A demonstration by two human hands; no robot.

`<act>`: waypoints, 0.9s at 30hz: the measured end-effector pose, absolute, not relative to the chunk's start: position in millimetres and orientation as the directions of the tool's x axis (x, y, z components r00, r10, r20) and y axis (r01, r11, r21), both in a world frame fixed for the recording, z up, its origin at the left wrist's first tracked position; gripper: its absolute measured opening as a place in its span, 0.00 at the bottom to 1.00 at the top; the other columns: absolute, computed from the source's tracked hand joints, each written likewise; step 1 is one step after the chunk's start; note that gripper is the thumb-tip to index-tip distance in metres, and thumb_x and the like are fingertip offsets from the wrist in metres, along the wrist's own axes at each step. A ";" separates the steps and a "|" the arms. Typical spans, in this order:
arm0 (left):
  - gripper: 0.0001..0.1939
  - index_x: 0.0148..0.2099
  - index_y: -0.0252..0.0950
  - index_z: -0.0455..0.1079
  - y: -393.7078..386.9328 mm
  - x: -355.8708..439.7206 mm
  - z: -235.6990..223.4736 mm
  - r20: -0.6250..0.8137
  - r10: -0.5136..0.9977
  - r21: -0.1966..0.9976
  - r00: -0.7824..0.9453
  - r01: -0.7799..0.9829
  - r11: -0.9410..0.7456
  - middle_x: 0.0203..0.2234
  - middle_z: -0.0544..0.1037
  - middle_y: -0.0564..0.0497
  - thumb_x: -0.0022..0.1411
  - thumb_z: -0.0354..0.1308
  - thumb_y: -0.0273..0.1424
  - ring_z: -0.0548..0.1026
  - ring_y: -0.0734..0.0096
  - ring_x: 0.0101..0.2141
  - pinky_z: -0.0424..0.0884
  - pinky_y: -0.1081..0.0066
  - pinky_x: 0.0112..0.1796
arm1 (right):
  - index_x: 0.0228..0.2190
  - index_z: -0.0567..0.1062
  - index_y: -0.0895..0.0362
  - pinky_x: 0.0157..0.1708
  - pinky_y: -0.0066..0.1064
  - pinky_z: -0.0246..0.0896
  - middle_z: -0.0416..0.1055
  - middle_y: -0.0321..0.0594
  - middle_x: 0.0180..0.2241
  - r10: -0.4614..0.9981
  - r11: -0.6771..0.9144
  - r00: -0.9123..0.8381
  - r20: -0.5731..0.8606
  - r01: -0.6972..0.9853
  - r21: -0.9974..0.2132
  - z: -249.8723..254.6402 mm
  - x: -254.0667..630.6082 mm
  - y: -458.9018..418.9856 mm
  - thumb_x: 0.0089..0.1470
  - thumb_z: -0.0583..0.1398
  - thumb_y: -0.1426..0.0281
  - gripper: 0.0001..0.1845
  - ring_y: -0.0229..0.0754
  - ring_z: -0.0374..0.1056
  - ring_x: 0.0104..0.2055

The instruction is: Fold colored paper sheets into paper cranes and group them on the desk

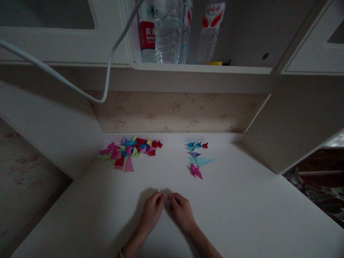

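Observation:
My left hand [154, 208] rests low over the white desk with its fingers curled closed. Close beside it, a narrow gap away, my right hand [181, 210] is closed in the same way, thumb and fingertips pressed together. Whether either holds something small is hidden by the fingers. Beyond the right hand lies a pink folded-paper piece [196, 171], with a light blue pointed paper piece [202, 161] just behind it. Farther back are a purple folded piece [194, 154], several small blue ones [191, 145] and a red one [205, 145].
A heap of colourful folded paper [129, 150] lies at the desk's back left. Above hangs a shelf [201, 68] with several plastic bottles [168, 36]. A white cable [107, 77] loops down at the upper left. Side panels bound the white desk [236, 204].

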State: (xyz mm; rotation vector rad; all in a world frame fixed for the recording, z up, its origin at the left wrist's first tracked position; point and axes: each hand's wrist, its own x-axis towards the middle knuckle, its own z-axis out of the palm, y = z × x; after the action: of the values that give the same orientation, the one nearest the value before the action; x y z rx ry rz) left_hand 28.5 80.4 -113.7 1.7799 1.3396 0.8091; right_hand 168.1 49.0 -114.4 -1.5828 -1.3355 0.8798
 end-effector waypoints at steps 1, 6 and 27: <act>0.21 0.27 0.36 0.66 82.2 28.5 -115.7 0.061 0.968 0.848 0.243 0.499 -0.178 0.18 0.69 0.54 0.65 0.44 0.43 0.67 0.73 0.22 0.61 0.76 0.24 | 0.23 0.73 0.57 0.24 0.25 0.54 0.68 0.36 0.20 0.987 -0.044 0.158 0.022 0.403 -0.914 -116.7 162.4 48.7 0.59 0.49 0.56 0.23 0.37 0.62 0.23; 0.18 0.28 0.36 0.68 79.5 28.0 -120.6 0.098 0.950 0.820 0.295 0.517 -0.245 0.20 0.73 0.53 0.65 0.45 0.38 0.70 0.73 0.24 0.62 0.76 0.27 | 0.22 0.72 0.57 0.24 0.25 0.53 0.68 0.35 0.19 0.992 -0.018 0.122 0.042 0.450 -0.893 -121.0 162.6 42.0 0.60 0.49 0.59 0.22 0.37 0.62 0.23; 0.14 0.28 0.37 0.68 71.0 27.4 -117.5 0.098 0.933 0.776 0.346 0.560 -0.290 0.23 0.75 0.52 0.65 0.46 0.32 0.72 0.72 0.26 0.62 0.75 0.28 | 0.28 0.76 0.57 0.29 0.25 0.56 0.73 0.39 0.24 0.993 0.033 0.085 0.083 0.472 -0.881 -118.0 163.6 36.0 0.61 0.48 0.59 0.23 0.38 0.66 0.26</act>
State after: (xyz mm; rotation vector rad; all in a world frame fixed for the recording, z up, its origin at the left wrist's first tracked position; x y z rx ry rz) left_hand 27.4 71.0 -117.5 1.9663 1.2998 0.7405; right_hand 163.6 36.0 -118.0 -1.5555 -1.5019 0.8138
